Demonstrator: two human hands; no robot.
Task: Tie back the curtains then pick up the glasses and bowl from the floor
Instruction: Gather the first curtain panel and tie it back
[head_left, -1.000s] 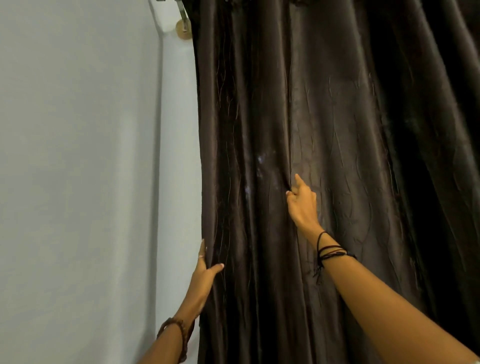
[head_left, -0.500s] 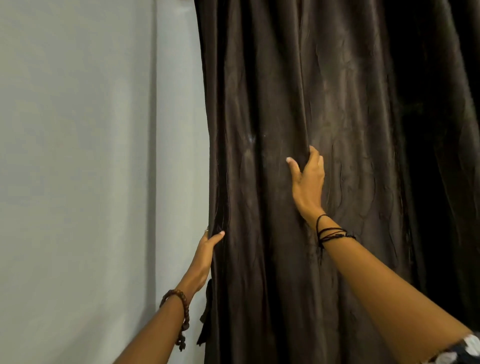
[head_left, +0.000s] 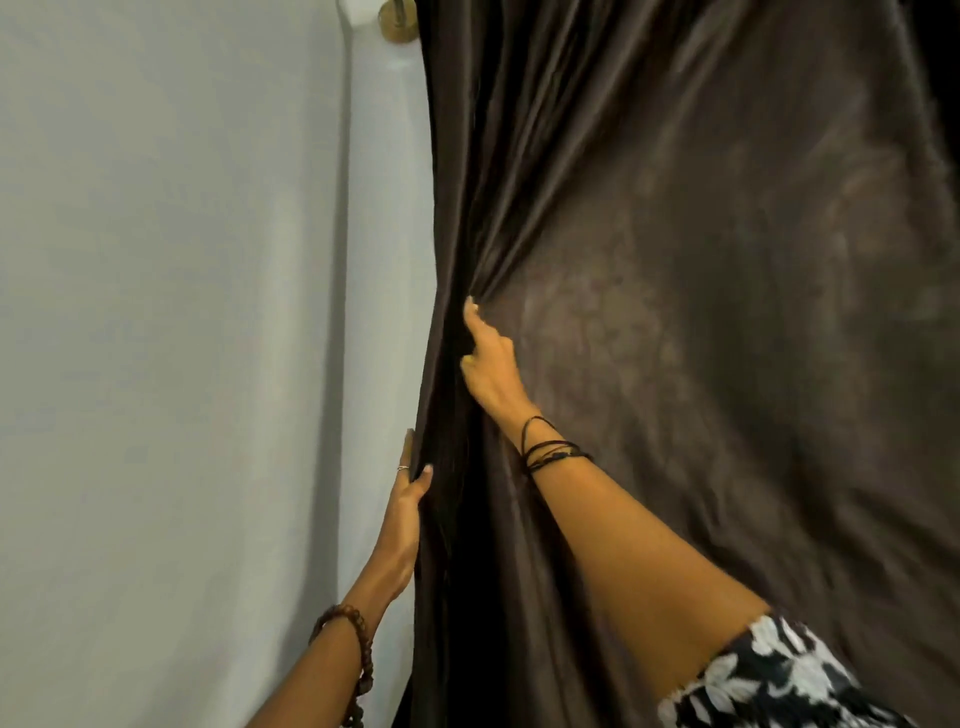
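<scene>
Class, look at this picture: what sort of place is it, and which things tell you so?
Probably a room in a home, by a window or doorway: a dark full-length curtain, a plain wall and a brass fitting at the top.

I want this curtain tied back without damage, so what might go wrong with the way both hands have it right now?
1. The right hand bunches the dark curtain into folds that fan out tight from its grip; a hard sideways pull may strain the top fixing by the brass fitting.
2. The left hand holds only the curtain's edge by the wall, so the gathered folds could slip loose.
3. No tie-back shows here; letting go to find one may release the bundle.
</scene>
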